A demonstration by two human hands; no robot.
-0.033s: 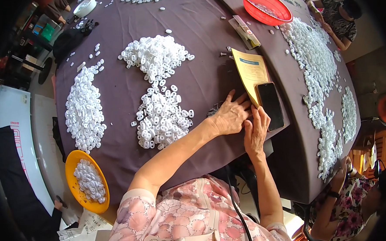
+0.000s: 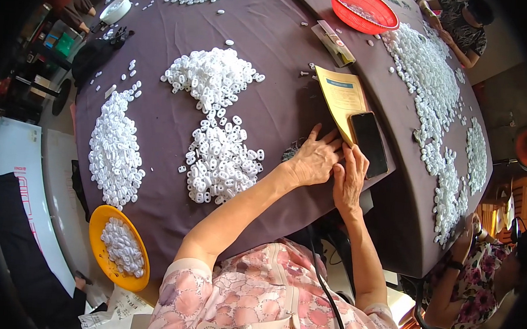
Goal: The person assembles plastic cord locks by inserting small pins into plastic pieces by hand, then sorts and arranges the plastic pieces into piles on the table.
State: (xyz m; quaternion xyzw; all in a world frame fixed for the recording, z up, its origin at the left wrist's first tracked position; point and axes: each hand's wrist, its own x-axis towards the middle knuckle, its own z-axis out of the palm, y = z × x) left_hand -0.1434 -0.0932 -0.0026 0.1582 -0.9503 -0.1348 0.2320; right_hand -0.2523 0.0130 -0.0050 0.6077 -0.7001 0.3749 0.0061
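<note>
A yellow paper booklet [image 2: 342, 97] with a blue band lies by the table's right-hand edge, its lower end curling a little. My left hand [image 2: 316, 159] lies flat, fingers stretched out and fingertips beside the booklet's lower end. Close to it, my right hand [image 2: 349, 180] has its fingertips against the booklet's lower corner, with the thumb apart from the fingers. A black phone [image 2: 368, 145] rests on the booklet's right side, next to my right fingers. Left of my hands, white oval plastic pieces with two holes [image 2: 225, 159] form a heap.
More white pieces [image 2: 116, 151] are heaped on the left. A yellow bowl [image 2: 97, 239] of them stands near left. A clipboard-like item [image 2: 334, 44] and a red basket [image 2: 337, 16] are farther off. Other people sit on the right, beside a spread of pieces [image 2: 425, 83].
</note>
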